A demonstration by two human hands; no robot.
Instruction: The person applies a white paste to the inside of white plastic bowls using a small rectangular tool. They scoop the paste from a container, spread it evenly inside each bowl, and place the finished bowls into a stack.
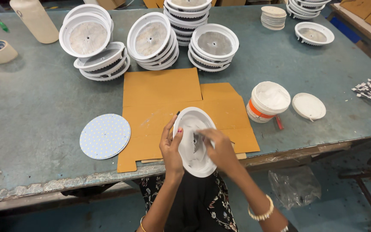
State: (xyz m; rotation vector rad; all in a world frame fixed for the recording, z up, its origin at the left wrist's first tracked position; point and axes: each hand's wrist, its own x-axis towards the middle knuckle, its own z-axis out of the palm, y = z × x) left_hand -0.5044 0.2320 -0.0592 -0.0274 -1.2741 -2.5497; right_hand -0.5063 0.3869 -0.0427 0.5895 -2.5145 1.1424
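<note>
The round white plastic lamp housing [193, 141] is held up over the near edge of the flat brown cardboard sheet [168, 107], tilted so that its open, paste-smeared inside faces the person. The left hand [171, 148] clasps its left rim, thumb inside the bowl and fingers curled behind the wall. The right hand [220, 148] reaches in from the right, fingers pinched together on what seems a small tool, though I cannot tell what; its tip rests near the grey centre of the housing, so the working spot lies just left of those fingers, and the right hand is the nearer one to it.

Left of the cardboard lies a round pale-blue board dotted with small lights [105, 136]. Right of it stand a white tub of white paste with an orange band [269, 102] and its flat white lid [308, 106]. Beyond the cardboard rise stacks of white housings [151, 41].
</note>
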